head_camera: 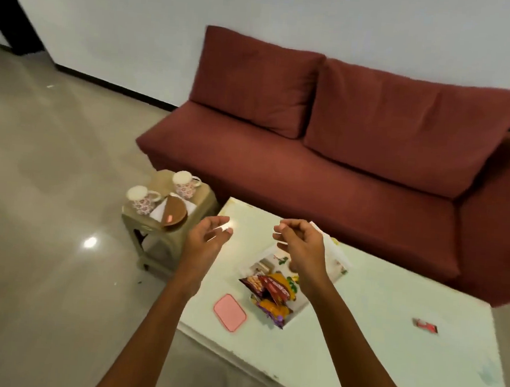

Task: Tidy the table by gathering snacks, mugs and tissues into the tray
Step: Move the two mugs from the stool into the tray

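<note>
While both hands hover empty above the table [360, 308], left hand [206, 238] fingers spread, right hand [301, 243] loosely curled; snacks [270, 289] lie in tray [301, 304] (mugs [143, 199] on stool [158, 240], approx. left of table).

Two floral mugs [142, 200] [185, 183] on the stool; one tray [339, 255]; one pink lid [230, 312]; one stray red packet [425, 325]; two hands [206, 238] [301, 243].

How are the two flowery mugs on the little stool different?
The far mug stands at the stool's back, next to the sofa; the near mug stands at the front left corner. The near mug sits beside the brown plate; the far mug sits behind it. Both are upright, white with small red flowers, handles pointing right, and not yet in the tray.
</note>
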